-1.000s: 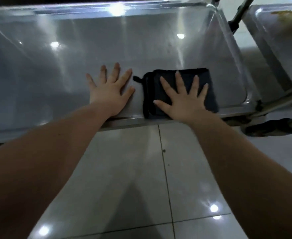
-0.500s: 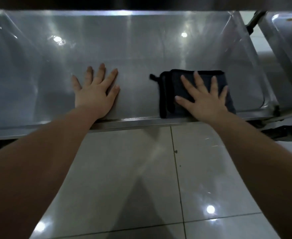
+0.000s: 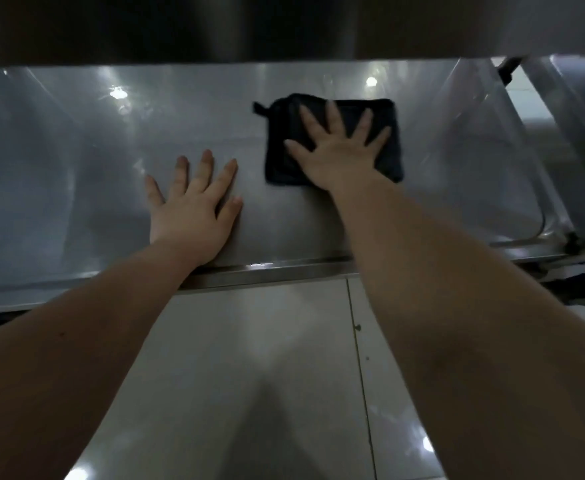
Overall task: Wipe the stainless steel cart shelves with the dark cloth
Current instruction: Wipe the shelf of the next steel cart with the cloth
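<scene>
— Where is the dark cloth (image 3: 279,123) lying for you?

— I am seeing it lying flat on the lower shelf (image 3: 76,150), right of the middle and toward the back, well in from the front rim (image 3: 284,270). Its long axis is running left to right along the shelf, with its small loop (image 3: 258,108) sticking out at the far left corner.

— Which hand is working it?

— The right hand (image 3: 336,150). I am watching it press down on top of the cloth with all 5 fingers splayed and straight, nothing curled round the fabric, so the cloth is sitting directly under the palm and fingers. The left hand (image 3: 190,209) is resting beside it, flat on bare steel nearer the rim, fingers spread and holding nothing, well apart from the cloth.

— So the next stroke?

— I am judging that unwiped steel is stretching away to the left and behind, so the right hand is the 1 to slide the cloth, while the left is only bracing.
</scene>
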`<state>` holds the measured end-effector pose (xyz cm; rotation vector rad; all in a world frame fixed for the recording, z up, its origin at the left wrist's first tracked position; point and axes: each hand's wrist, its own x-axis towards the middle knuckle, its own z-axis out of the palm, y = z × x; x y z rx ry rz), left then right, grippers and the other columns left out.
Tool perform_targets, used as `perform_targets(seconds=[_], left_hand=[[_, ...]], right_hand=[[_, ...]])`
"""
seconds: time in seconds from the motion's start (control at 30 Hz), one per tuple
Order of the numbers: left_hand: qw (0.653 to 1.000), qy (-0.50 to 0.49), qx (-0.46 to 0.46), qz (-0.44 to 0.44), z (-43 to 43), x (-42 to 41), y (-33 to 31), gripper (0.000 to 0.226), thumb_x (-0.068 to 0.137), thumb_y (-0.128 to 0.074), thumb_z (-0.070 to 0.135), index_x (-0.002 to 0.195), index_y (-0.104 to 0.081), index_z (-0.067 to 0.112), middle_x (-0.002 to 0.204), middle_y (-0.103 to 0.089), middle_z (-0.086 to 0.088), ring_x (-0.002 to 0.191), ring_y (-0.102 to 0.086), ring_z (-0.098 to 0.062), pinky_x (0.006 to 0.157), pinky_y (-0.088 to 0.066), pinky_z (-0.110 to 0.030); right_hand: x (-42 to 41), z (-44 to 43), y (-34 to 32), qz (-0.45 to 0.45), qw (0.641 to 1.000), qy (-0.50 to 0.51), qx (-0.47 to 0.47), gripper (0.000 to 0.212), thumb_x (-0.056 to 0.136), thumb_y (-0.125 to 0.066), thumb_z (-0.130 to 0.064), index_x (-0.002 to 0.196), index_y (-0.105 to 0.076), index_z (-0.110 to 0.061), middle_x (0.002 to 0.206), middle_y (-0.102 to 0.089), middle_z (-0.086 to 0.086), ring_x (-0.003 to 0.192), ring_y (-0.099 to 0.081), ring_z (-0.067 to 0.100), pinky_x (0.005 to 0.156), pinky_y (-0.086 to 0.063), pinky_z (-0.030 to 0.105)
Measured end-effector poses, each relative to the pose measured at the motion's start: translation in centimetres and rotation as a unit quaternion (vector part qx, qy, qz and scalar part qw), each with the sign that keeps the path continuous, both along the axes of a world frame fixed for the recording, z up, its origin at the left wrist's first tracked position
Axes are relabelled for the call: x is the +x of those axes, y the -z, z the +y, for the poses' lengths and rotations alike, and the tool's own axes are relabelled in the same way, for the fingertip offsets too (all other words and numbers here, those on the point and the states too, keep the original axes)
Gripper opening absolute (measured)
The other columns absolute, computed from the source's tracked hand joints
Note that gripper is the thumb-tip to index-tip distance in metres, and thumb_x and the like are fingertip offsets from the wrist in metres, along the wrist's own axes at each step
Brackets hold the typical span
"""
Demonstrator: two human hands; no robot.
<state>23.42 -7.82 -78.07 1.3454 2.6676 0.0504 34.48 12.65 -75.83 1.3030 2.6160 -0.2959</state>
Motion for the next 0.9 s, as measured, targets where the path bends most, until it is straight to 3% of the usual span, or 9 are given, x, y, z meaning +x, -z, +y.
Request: perform_targets(seconds=[0.13, 0.3, 0.4, 0.67, 0.8, 0.9], left_hand=[[1.0, 0.0, -0.001, 0.005, 0.0, -0.1, 0.2, 0.06, 0.098, -0.015, 0.06, 0.155, 0.0, 0.046, 0.166, 0.005, 0.006, 0.152, 0.008, -0.024, 0.115, 0.007, -0.064], [1.0, -0.001, 0.007, 0.008, 0.1, 0.1, 0.3, 0.06, 0.099, -0.018, 0.06, 0.155, -0.002, 0.045, 0.166, 0.003, 0.006, 0.152, 0.006, -0.025, 0.115, 0.006, -0.065], [1.0, -0.004, 0.002, 0.015, 0.2, 0.3, 0.3, 0.06, 0.099, -0.016, 0.059, 0.155, -0.001, 0.045, 0.166, 0.004, 0.006, 0.152, 0.007, -0.026, 0.115, 0.007, -0.065], [1.0, -0.008, 0.001, 0.0, 0.1, 0.3, -0.1, 0.057, 0.1, -0.016, 0.051, 0.155, 0.001, 0.045, 0.166, 0.006, 0.006, 0.152, 0.008, -0.025, 0.115, 0.008, -0.064], [1.0, -0.009, 0.008, -0.022, -0.2, 0.5, -0.5, 0.056, 0.101, -0.018, 0.052, 0.155, -0.003, 0.046, 0.166, 0.005, 0.007, 0.152, 0.007, -0.024, 0.116, 0.009, -0.062], [0.999, 0.012, -0.01, -0.036, -0.1, 0.3, -0.8, 0.057, 0.101, -0.017, 0.056, 0.155, -0.001, 0.045, 0.166, 0.007, 0.007, 0.152, 0.009, -0.025, 0.116, 0.009, -0.059]], right_hand=[[-0.2, -0.9, 0.4, 0.003, 0.996, -0.091, 0.014, 0.07, 0.088, -0.018, -0.081, 0.15, 0.003, -0.057, 0.164, 0.01, -0.014, 0.148, 0.017, 0.041, 0.11, 0.012, 0.07], [8.9, 5.1, 0.2, -0.004, 0.997, 0.082, 0.008, 0.071, 0.086, -0.019, -0.083, 0.149, 0.0, -0.058, 0.165, 0.006, -0.015, 0.149, 0.01, 0.041, 0.112, 0.007, 0.069], [13.2, 4.1, -0.1, -0.018, 0.99, 0.14, -0.01, 0.072, 0.085, -0.016, -0.085, 0.149, 0.004, -0.058, 0.164, 0.011, -0.016, 0.149, 0.012, 0.041, 0.113, 0.007, 0.068], [6.6, -11.1, 0.2, -0.017, 0.997, -0.079, -0.002, 0.073, 0.086, -0.014, -0.083, 0.147, 0.015, -0.057, 0.161, 0.025, -0.014, 0.144, 0.024, 0.045, 0.109, 0.014, 0.071], [8.1, -9.0, 0.1, -0.01, 0.996, -0.091, 0.004, 0.067, 0.088, -0.015, -0.08, 0.145, 0.013, -0.06, 0.161, 0.021, -0.018, 0.146, 0.021, 0.04, 0.11, 0.015, 0.069], [11.8, -4.4, -0.1, -0.028, 0.999, -0.02, 0.007, 0.066, 0.089, -0.02, -0.078, 0.146, 0.009, -0.061, 0.162, 0.018, -0.018, 0.148, 0.017, 0.04, 0.112, 0.012, 0.068]])
